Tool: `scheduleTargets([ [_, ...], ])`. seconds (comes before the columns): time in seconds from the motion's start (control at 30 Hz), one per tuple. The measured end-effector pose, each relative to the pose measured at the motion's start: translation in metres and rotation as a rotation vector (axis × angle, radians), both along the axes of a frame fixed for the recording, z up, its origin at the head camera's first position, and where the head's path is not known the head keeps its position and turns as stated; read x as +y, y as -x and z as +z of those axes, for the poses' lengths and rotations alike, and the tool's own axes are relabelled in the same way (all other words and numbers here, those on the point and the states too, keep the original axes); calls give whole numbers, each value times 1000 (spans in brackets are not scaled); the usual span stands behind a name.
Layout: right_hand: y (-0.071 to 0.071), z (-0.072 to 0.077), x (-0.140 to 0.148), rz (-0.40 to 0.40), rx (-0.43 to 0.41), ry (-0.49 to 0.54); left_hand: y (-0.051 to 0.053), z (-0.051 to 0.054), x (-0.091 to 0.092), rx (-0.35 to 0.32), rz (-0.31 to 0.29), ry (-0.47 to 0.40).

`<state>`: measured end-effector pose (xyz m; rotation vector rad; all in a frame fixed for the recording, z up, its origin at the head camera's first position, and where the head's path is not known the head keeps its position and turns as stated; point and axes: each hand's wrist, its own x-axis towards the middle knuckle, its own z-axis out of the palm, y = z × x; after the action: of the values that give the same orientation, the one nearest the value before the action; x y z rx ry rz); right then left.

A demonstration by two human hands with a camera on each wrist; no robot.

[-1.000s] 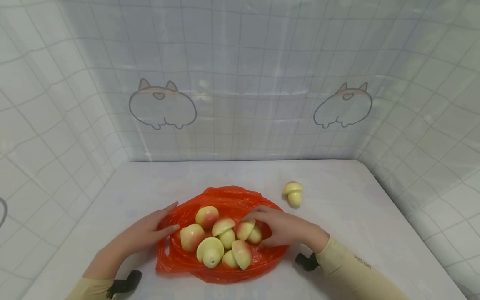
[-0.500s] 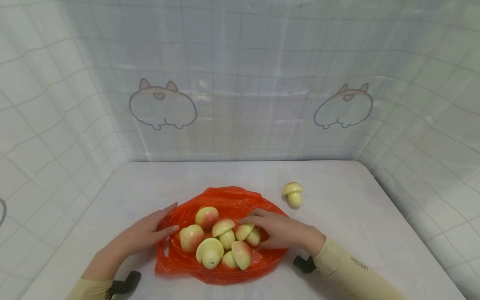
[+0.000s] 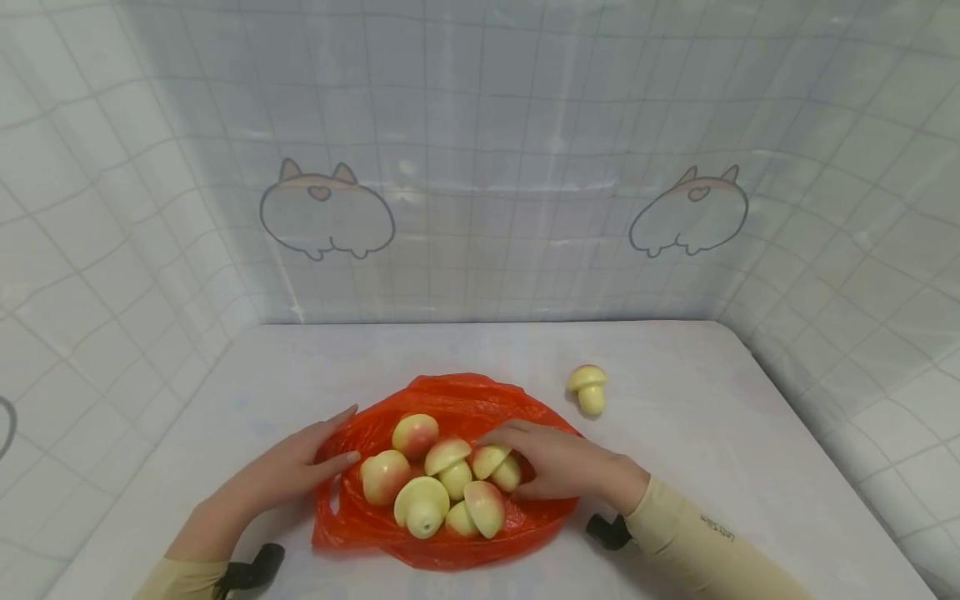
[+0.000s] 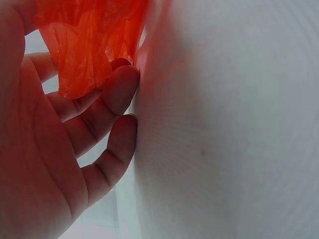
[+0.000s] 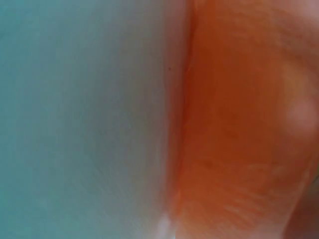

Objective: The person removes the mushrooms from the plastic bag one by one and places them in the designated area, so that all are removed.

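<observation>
A red plastic bag (image 3: 450, 557) lies spread on the table with several yellow mushroom-shaped pieces, most with pink-blushed caps, such as this mushroom (image 3: 422, 507), on it. My left hand (image 3: 300, 458) holds the bag's left edge, thumb over the film; the left wrist view has the fingers (image 4: 122, 89) curled beside the hanging red film. At the bag's right side, my right hand (image 3: 562, 458) has thumb and fingers around a mushroom (image 3: 491, 460). Its fingertips are partly hidden. The right wrist view is blurred, filled mostly by the red film (image 5: 229, 124).
A single mushroom (image 3: 590, 389) lies on the white table (image 3: 675, 400), behind and right of the bag. Gridded white sheeting (image 3: 480, 250) with animal drawings rises at the back and both sides. A black wrist mount (image 3: 255, 567) sits on the left forearm, another (image 3: 609, 531) on the right.
My right hand has shifted slightly left and toward me, and the mushroom within its fingers has moved a little. The left hand and the bag stay nearly still.
</observation>
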<state>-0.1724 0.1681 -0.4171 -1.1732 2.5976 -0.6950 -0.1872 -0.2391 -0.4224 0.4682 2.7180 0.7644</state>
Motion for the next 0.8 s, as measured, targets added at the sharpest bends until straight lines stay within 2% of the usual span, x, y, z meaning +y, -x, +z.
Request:
scheduleTargets([
  [0.17,0,-3,3,-40,0,13,1,0,-1,5,-1,1],
  [0.37,2,-5,7,-32,37,42,0,1,0,10,-10,-3],
  [0.8,0,7,11,-128,-76,184,-2,3,1,0,-2,0],
])
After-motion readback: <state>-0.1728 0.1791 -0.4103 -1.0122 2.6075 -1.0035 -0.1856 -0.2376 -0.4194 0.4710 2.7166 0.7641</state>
